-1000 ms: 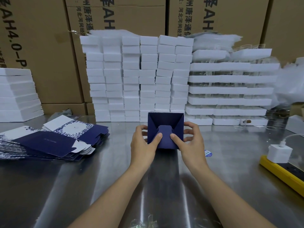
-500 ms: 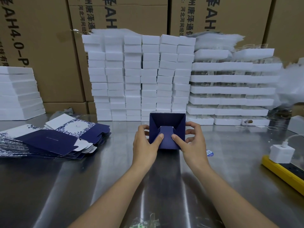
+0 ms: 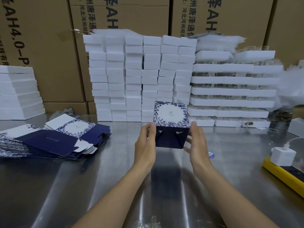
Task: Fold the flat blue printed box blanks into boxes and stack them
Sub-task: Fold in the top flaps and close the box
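A folded blue box (image 3: 171,137) is held up just above the steel table (image 3: 102,181), its closed dark bottom flaps facing me and a white panel with blue leaf print on top. My left hand (image 3: 145,142) presses flat against its left side. On the right side, my right hand (image 3: 196,142) holds it, thumb near the top corner and fingertips curled round the lower right edge. A fanned pile of flat blue printed box blanks (image 3: 49,140) lies on the table at the left.
Stacks of white foam blocks (image 3: 141,76) and white trays (image 3: 233,89) stand behind the box, before brown cartons (image 3: 49,46). More white slabs (image 3: 18,92) sit far left. A white charger (image 3: 282,156) on a yellow power strip (image 3: 286,176) lies at the right.
The box was standing with its open inside toward me and both thumbs pushing a flap in. It is now turned over, closed bottom toward me, hands on its sides.
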